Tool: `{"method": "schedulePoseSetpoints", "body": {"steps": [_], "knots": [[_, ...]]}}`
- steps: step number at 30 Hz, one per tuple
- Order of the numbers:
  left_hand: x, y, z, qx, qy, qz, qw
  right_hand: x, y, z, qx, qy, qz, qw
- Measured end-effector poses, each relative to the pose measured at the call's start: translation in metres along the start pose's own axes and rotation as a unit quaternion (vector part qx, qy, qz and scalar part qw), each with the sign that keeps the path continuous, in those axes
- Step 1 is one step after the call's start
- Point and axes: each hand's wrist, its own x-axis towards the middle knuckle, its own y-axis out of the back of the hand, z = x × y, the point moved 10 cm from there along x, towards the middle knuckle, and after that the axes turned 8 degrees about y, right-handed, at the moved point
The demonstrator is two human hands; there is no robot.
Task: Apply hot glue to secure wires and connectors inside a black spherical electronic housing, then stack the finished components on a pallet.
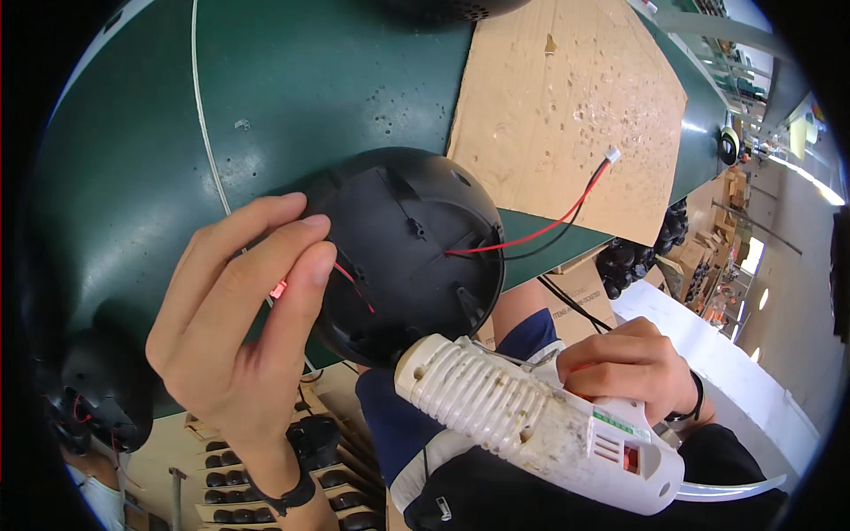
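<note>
Glue gun (522, 416) at near rim of black shell (381, 226)

We note the shell hollow side up on the green table (292, 97), by its near edge, between the two hands. Left hand (252, 305), at the shell's left rim: thumb and fingertips together, pinching a thin red wire (356, 283) that runs down into the hollow. Right hand (633, 367): fingers wrapped around the gun's handle. Barrel points at the shell; we cannot tell whether the nozzle touches it.

From inside the shell a red-and-black lead (584, 192) crosses the right rim and ends in a white plug (612, 156) above a cardboard sheet (567, 88). A clear glue stick (735, 491) protrudes from the gun's rear. We see a pale cord (206, 142) across the table, left of the shell.
</note>
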Motion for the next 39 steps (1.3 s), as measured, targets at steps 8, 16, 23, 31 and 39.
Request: {"method": "schedulePoseSetpoints", "body": {"steps": [8,16,23,31,39], "knots": [[-0.001,-0.003,0.005,0.021,-0.024,0.019,0.999,0.001,0.004,-0.003,-0.043,-0.003,0.033,0.999],[-0.001,-0.002,0.006,0.015,-0.037,0.026,0.999,0.003,0.006,-0.007,-0.058,-0.014,0.047,0.997],[-0.001,-0.003,0.006,0.014,-0.030,0.025,0.999,0.005,0.008,-0.010,-0.070,-0.008,0.059,0.996],[-0.001,-0.003,0.006,0.020,-0.034,0.020,0.999,0.004,0.008,-0.011,-0.074,-0.012,0.055,0.996],[-0.006,0.006,0.010,-0.001,-0.060,0.027,0.998,0.003,0.005,-0.013,-0.086,-0.014,0.048,0.995]]}}
